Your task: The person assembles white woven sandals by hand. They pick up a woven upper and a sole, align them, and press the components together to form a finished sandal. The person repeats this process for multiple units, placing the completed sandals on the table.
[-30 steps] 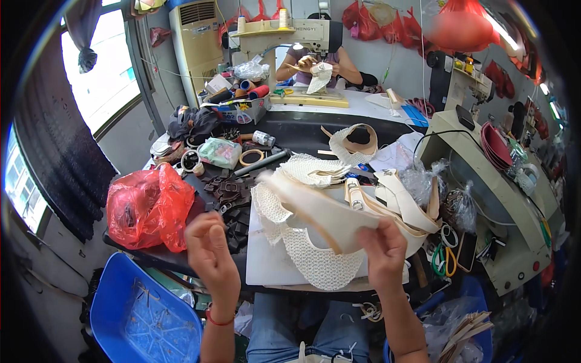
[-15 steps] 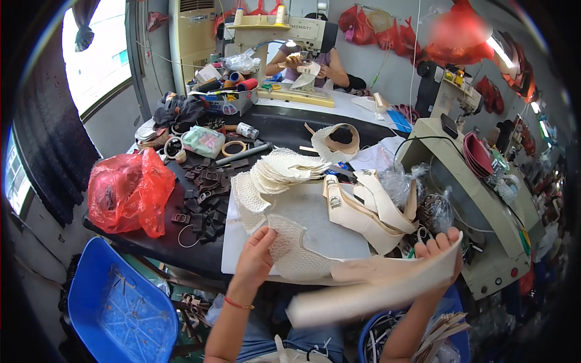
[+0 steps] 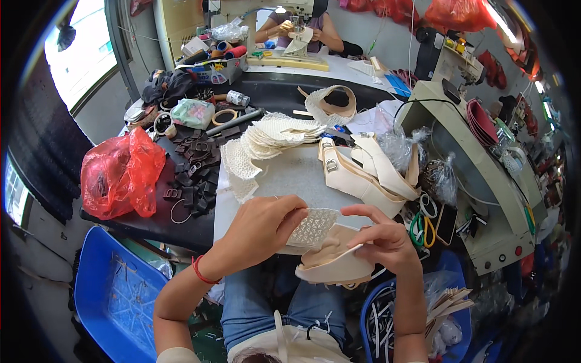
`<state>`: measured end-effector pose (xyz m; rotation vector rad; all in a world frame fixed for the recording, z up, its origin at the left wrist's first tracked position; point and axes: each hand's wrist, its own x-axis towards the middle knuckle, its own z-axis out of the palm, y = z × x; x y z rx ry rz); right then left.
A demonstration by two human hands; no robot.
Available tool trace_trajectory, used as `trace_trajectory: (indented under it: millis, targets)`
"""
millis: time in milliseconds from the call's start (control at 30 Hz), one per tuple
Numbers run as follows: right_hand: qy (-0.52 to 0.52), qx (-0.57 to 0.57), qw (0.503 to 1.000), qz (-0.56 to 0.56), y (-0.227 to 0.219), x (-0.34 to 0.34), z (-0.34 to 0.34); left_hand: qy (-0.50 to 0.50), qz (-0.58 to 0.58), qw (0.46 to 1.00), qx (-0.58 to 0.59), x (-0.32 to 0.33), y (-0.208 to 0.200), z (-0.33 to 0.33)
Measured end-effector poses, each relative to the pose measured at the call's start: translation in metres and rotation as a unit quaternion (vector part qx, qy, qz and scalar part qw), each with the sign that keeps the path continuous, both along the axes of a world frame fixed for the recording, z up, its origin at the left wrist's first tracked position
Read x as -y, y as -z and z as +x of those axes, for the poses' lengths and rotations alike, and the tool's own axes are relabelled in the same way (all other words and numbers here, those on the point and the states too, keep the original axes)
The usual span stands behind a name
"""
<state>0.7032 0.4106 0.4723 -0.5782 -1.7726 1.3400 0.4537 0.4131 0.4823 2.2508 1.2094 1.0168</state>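
Observation:
Above my lap, a cream shoe-upper piece with an openwork, woven-look panel (image 3: 313, 228) and a smooth beige band (image 3: 336, 268) hangs between my hands. My left hand (image 3: 261, 228) pinches the textured panel between thumb and fingers. On the other side, my right hand (image 3: 387, 241) is closed on the band, its forefinger stretched toward the panel. The band is curled round under the panel, so part of it is hidden. Just beyond lies a pale work board (image 3: 290, 175), bearing a stack of similar textured pieces (image 3: 281, 136) and cream wedge shoes (image 3: 357, 172).
Scissors with green and orange handles (image 3: 423, 230) lie right of the board. Dark buckled straps (image 3: 196, 160) and a red plastic bag (image 3: 121, 175) are at left. Blue bins (image 3: 121, 290) stand low on both sides. Across the table, another person (image 3: 327, 33) works at a sewing machine.
My hands have come closer together, the right moving left and the left turning inward. The long band, stretched out and blurred before, is now curled up between them. The view has shifted slightly.

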Motion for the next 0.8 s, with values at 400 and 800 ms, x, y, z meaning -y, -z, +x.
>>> trace_trajectory:
  millis: [400,800]
  targets:
    - [-0.007,0.171,0.984,-0.043,-0.003,0.013,-0.018,0.057,0.079,0.981,-0.166,0.018,0.008,-0.01]
    - [-0.123,0.067,0.94,-0.312,0.039,0.016,-0.018,0.062,-0.502,0.731,0.459,0.069,0.073,-0.014]
